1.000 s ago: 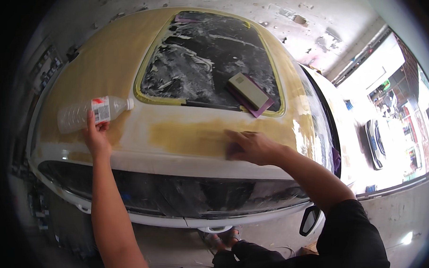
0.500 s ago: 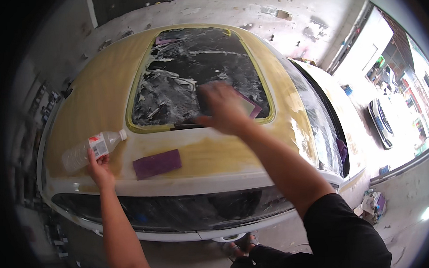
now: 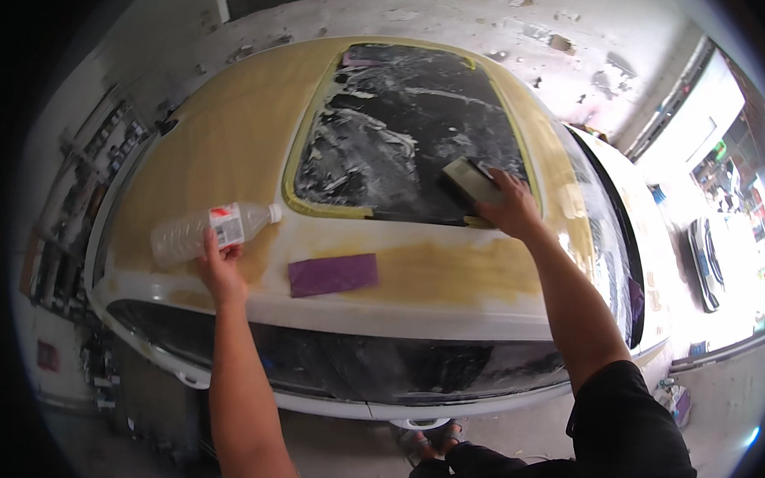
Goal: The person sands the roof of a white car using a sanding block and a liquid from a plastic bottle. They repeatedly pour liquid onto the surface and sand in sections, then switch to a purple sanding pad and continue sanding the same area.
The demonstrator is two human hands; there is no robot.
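With the left hand (image 3: 224,274) curled around a plastic bottle (image 3: 179,238) over the car roof (image 3: 451,269), the right hand (image 3: 514,207), clasped on a sanding block (image 3: 470,184) at the sunroof (image 3: 425,119), would do best gripping both sides evenly.

I am using two hands (image 3: 224,274) (image 3: 514,207) on one plastic bottle (image 3: 228,224) and one pale block (image 3: 471,183). Two purple pieces (image 3: 333,275) (image 3: 362,60) are lying on one car roof (image 3: 198,148).

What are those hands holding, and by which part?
The left hand holds the clear bottle by its middle; the right hand holds the grey block by its right end.
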